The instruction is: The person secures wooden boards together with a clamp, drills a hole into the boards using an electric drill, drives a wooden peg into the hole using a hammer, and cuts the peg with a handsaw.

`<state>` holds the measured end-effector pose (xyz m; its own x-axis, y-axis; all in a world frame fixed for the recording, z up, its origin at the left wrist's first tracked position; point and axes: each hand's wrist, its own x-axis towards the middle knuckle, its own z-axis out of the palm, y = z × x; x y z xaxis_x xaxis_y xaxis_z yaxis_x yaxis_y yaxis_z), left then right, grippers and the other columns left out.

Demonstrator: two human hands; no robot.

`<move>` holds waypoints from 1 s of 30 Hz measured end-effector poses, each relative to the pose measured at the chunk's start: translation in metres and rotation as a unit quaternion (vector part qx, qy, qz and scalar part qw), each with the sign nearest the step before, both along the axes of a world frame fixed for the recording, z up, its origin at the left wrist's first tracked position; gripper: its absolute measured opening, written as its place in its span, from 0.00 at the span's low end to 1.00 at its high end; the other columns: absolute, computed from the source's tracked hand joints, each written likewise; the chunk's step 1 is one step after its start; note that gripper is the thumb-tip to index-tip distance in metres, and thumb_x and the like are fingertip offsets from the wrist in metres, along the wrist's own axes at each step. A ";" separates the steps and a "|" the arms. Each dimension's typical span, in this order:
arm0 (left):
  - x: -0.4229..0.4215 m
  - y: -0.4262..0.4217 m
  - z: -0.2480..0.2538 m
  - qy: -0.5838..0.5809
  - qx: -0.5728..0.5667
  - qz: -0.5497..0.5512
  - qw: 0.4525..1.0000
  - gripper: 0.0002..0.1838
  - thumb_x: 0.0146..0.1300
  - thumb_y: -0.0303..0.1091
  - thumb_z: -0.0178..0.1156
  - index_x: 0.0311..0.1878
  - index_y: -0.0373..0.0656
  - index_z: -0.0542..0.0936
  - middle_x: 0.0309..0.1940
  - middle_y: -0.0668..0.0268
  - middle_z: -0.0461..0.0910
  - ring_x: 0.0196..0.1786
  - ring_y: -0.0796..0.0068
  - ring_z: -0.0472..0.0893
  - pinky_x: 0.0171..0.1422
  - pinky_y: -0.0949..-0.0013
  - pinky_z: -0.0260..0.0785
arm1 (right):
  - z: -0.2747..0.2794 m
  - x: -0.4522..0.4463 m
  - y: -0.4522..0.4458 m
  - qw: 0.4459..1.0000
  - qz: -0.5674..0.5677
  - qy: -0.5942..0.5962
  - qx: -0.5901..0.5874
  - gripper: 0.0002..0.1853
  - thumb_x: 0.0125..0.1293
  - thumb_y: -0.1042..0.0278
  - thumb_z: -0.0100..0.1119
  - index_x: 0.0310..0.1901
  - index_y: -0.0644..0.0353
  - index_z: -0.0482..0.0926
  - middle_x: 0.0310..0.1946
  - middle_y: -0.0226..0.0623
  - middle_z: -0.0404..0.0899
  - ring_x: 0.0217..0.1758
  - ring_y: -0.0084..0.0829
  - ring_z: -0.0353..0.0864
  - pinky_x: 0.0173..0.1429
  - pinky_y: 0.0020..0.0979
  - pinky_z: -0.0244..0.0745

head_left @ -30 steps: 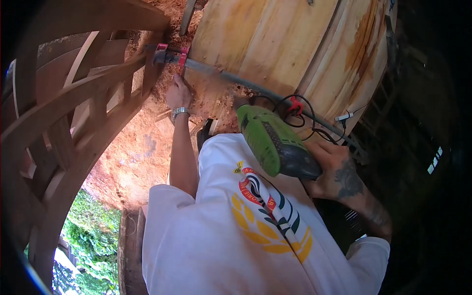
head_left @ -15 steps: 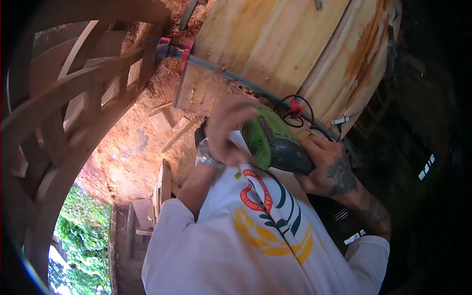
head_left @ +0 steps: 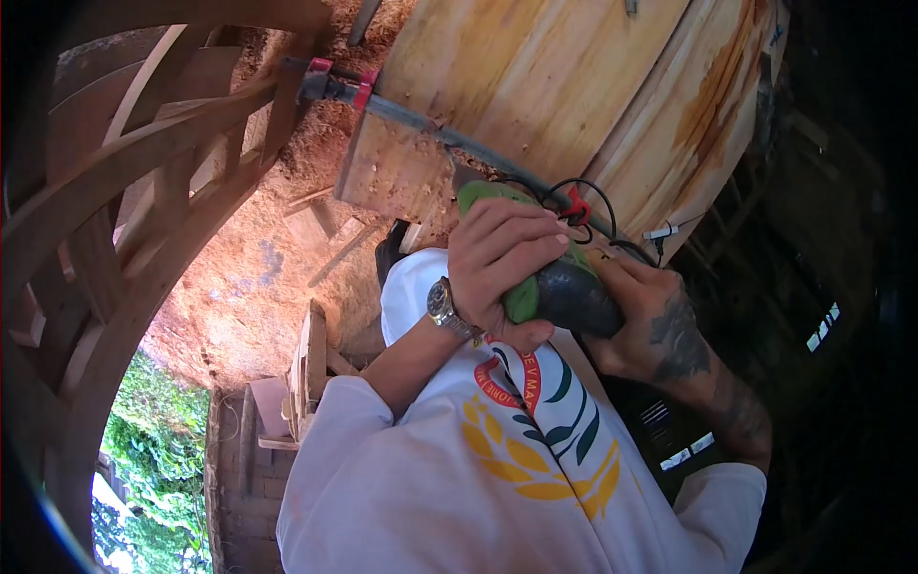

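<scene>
Left hand [head_left: 502, 258] has moved from the panel's edge onto the green-and-black power tool [head_left: 576, 295] — right hand [head_left: 643, 318] grips its rear, so a two-handed, likely steadier hold — tool at the wooden panel [head_left: 397, 177], beside the bar clamp [head_left: 411, 117].

2 hands close together rn. L hand [head_left: 502, 253] has its back up top, fingers [head_left: 523, 256] bent over, thumb [head_left: 529, 333] tucked lower, L forearm [head_left: 411, 362] slanting up to it. R hand [head_left: 636, 311] is curled too, tattoo [head_left: 679, 337] showing, R elbow [head_left: 755, 450] bent out w/ forearm [head_left: 722, 397] angled in, tbh.
</scene>
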<state>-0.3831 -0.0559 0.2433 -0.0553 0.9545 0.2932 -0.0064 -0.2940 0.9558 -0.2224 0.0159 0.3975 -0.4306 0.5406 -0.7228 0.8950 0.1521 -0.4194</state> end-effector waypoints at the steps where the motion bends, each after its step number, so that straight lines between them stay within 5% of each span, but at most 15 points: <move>1: 0.001 0.001 -0.001 -0.001 0.005 0.003 1.000 0.35 0.59 0.67 0.56 0.45 0.38 0.84 0.42 0.56 0.86 0.46 0.52 0.85 0.50 0.54 0.74 | -0.001 0.001 -0.001 1.000 -0.005 0.002 0.004 0.20 0.46 0.70 0.70 0.43 0.64 0.79 0.33 0.49 0.79 0.37 0.53 0.85 0.40 0.46 0.80; 27: 0.008 0.014 -0.006 -0.016 0.012 0.062 0.998 0.30 0.54 0.61 0.61 0.40 0.38 0.84 0.37 0.57 0.85 0.41 0.54 0.86 0.46 0.58 0.74 | -0.007 -0.005 0.017 1.000 -0.008 -0.012 -0.008 0.14 0.46 0.71 0.69 0.35 0.63 0.78 0.29 0.48 0.80 0.36 0.51 0.85 0.40 0.45 0.80; 30: 0.007 0.017 -0.006 -0.024 0.007 0.059 0.998 0.30 0.54 0.60 0.61 0.40 0.38 0.84 0.37 0.56 0.85 0.41 0.54 0.86 0.46 0.58 0.74 | -0.007 -0.006 0.020 0.999 0.017 -0.033 -0.013 0.19 0.47 0.71 0.69 0.42 0.63 0.78 0.31 0.49 0.81 0.37 0.52 0.85 0.41 0.44 0.80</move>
